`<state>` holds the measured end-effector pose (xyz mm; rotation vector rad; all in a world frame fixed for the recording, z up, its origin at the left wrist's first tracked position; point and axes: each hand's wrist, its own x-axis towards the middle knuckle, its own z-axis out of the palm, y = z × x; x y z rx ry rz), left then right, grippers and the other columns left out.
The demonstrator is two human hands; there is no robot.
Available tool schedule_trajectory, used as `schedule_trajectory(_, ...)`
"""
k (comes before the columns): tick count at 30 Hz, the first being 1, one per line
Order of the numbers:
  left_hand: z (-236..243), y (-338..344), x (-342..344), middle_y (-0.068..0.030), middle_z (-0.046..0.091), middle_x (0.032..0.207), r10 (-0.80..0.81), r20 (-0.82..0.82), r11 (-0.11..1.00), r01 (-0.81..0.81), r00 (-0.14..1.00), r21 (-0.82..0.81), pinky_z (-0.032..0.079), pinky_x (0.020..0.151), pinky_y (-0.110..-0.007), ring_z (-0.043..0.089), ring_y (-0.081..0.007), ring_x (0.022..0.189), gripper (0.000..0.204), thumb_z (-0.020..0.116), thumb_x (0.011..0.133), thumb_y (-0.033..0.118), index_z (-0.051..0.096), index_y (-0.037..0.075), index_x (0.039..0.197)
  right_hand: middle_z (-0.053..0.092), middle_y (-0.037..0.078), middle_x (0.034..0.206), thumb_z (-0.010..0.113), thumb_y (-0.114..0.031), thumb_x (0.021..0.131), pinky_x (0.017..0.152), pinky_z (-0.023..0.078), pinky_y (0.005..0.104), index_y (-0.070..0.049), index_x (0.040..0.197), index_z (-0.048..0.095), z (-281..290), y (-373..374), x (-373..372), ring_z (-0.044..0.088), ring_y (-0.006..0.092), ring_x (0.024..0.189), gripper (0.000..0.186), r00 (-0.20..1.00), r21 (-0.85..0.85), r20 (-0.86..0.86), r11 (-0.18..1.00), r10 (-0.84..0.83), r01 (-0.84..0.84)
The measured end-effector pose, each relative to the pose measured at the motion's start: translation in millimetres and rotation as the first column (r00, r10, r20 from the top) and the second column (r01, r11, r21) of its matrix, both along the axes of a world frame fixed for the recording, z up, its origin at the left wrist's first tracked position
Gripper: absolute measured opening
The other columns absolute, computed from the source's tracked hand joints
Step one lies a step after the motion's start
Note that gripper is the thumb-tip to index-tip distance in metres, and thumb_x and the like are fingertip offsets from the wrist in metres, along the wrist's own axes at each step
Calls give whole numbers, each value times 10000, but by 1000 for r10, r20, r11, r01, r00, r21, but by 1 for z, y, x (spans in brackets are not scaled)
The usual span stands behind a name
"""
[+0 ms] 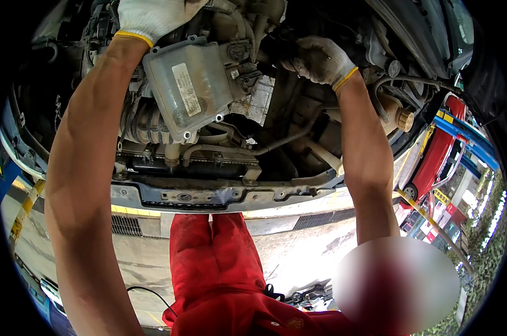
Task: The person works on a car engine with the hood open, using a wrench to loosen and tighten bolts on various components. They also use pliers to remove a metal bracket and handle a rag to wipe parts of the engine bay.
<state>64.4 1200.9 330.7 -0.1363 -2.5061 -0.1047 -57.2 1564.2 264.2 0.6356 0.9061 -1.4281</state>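
Both my hands wear white knit gloves with yellow cuffs and reach into a vehicle's engine bay. My left hand [155, 17] is at the top edge, beyond a grey box-shaped housing [208, 84] with a white label. The picture's edge cuts off its fingers, so their grip is not visible. Farther right, my right hand [323, 60], its glove stained dark, is closed, with fingers curled at a dark part [280, 47] deep in the bay. Shadow hides what exactly lies in those fingers. A ribbed hose [147, 120] runs below the housing.
The front crossmember [208, 196] spans the bay before my red trousers [214, 252]. A reservoir with a tan cap [405, 119] sits by my right forearm. Metal tools [312, 295] lie on the floor behind. A red car [441, 151] and blue lift parts [472, 143] stand at right.
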Motion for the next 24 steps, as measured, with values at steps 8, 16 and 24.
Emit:
schedule_trajectory(8, 0, -2, 1, -104, 640, 834, 2, 0, 1000, -2, 1000, 10, 513, 702, -472, 643, -344, 737, 185, 705, 794, 295, 685, 115, 824, 598, 203, 1149, 550, -86, 1026, 1004, 588, 621, 87, 1202, 533, 5, -11, 8, 662, 401, 1030, 248, 981, 123, -194, 992, -17, 41)
schedule_trajectory(16, 1, -3, 0, -106, 642, 839, 6, 25, 1000, -7, 1000, 12, 514, 704, -472, 645, -344, 741, 181, 696, 799, 296, 683, 116, 818, 598, 107, 802, 623, -119, 1003, 928, 621, 628, 39, 982, 610, 20, -17, 7, 646, 262, 657, 161, 979, 251, -204, 966, -12, 64)
schedule_trajectory(24, 2, -3, 0, -108, 644, 840, 0, 26, 1000, 0, 1000, 14, 514, 705, -475, 644, -345, 739, 188, 694, 805, 300, 686, 113, 823, 588, 101, 808, 558, -129, 1036, 932, 619, 625, 39, 1088, 640, 23, -16, 10, 638, 254, 654, 193, 947, 265, -296, 963, 125, -45)
